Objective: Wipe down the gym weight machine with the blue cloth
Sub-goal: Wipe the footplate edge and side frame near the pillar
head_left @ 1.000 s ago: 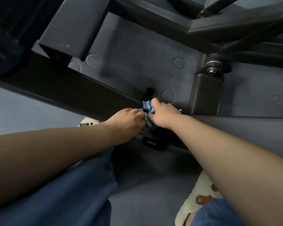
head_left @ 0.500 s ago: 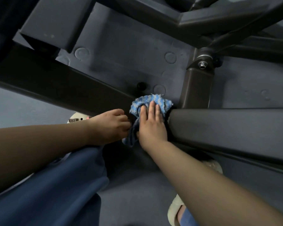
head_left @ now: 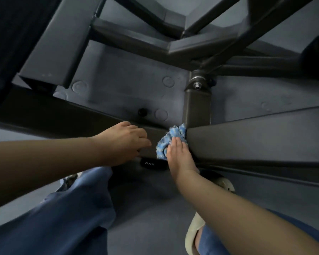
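The blue cloth [head_left: 170, 139] lies bunched on the dark base beam of the weight machine [head_left: 256, 137], right where the short upright post [head_left: 197, 109] meets it. My right hand [head_left: 179, 153] presses on the cloth with straight, flat fingers. My left hand [head_left: 123, 142] rests on the beam just left of the cloth, fingers loosely curled and holding nothing. A small gap separates it from the cloth.
More dark frame tubes [head_left: 173, 46] cross above over a grey rubber floor [head_left: 118, 85]. A black foot cap marked DHZ [head_left: 151, 164] sits under the beam. My blue-trousered legs [head_left: 63, 218] and a pale sandal [head_left: 193, 234] fill the near floor.
My left hand let go of the cloth and drew slightly left. My right hand, first gripping the cloth, flattened onto it and slid it right along the beam toward the post.
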Available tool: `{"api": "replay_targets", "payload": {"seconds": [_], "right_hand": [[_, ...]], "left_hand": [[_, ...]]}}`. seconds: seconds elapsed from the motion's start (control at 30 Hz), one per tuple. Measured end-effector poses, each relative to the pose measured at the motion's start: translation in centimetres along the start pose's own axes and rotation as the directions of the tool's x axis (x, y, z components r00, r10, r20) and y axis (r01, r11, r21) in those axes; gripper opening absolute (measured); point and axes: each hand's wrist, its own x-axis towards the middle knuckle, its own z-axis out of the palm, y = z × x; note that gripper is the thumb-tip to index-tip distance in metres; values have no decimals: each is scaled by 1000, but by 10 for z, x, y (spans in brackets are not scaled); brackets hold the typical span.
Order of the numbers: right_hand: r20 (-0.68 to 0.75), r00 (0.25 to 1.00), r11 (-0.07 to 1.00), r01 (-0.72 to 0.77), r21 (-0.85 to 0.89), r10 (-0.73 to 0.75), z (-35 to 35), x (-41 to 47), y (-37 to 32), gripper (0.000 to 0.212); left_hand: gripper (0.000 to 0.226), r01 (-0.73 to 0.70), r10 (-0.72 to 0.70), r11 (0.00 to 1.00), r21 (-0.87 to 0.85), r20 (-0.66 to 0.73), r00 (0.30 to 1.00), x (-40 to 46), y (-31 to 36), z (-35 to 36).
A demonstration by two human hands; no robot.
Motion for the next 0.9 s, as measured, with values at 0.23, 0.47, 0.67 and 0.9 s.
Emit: {"api": "replay_targets", "payload": {"seconds": [0.23, 0.47, 0.67, 0.9], "right_hand": [[9, 986, 973, -166, -158, 169, -18, -36, 33, 56], [-174, 968, 973, -201, -112, 180, -25, -88, 74, 69], [-388, 906, 968, -226, -108, 168, -9, -113, 98, 86], [-789, 337, 852, -310, 422, 514, 32, -132, 88, 64]], "left_hand": [[40, 137, -119, 991, -9, 437, 892, 8, 27, -85], [38, 313, -232, 916, -253, 303, 924, 67, 85, -104], [50, 390, -387, 557, -734, 186, 903, 108, 146, -70], [23, 268, -386, -182, -946, 319, 866, 103, 170, -60]]}}
